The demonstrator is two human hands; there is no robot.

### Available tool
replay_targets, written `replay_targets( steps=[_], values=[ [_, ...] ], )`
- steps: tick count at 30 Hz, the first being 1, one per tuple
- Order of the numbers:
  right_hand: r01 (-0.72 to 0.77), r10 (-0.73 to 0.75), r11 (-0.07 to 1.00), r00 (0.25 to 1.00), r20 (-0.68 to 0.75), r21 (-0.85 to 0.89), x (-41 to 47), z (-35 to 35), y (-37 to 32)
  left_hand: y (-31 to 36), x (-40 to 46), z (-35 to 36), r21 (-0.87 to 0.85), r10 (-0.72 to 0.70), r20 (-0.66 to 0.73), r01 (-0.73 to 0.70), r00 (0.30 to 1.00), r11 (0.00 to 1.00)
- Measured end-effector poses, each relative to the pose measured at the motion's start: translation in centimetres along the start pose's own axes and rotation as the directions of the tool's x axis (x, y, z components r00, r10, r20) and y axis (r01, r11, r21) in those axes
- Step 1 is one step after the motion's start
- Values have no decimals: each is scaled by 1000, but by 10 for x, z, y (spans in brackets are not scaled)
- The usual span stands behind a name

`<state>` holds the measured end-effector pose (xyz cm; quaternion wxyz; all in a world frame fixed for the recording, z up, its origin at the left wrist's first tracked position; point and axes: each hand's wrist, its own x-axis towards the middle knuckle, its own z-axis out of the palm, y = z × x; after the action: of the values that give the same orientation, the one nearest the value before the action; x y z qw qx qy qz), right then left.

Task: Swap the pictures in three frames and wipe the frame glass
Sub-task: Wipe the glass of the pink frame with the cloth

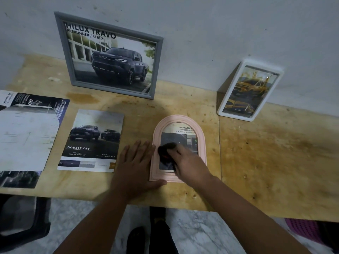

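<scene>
A pink arched frame (pixel 201 136) lies flat on the wooden table (pixel 266 153), with a printed picture under its glass. My right hand (pixel 189 165) presses a black cloth (pixel 166 150) onto the glass. My left hand (pixel 136 165) lies flat, fingers spread, against the frame's left edge, thumb along its bottom. A grey frame (pixel 111 55) with a dark pickup picture leans on the wall at the back. A white frame (pixel 250 91) with a yellow truck picture leans on the wall at the right.
A loose "Double Cab" brochure page (pixel 91 142) lies left of my left hand. More brochure sheets (pixel 27 132) cover the table's left end. Below the table edge are a dark stool (pixel 23 222), a marble floor and a pink basket (pixel 302 230).
</scene>
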<state>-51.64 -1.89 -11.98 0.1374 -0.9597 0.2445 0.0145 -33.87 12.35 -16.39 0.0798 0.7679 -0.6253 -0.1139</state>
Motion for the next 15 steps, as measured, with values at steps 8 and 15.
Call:
replay_targets(
  steps=[8, 15],
  values=[
    [-424, 417, 405, 874, 249, 810, -10, -53, 18, 2, -2, -4, 0, 3, -12, -3, 1000, 1000],
    [-324, 353, 912, 932, -81, 252, 34, -24, 24, 4, -2, -5, 5, -8, -21, 9, 1000, 1000]
  ],
)
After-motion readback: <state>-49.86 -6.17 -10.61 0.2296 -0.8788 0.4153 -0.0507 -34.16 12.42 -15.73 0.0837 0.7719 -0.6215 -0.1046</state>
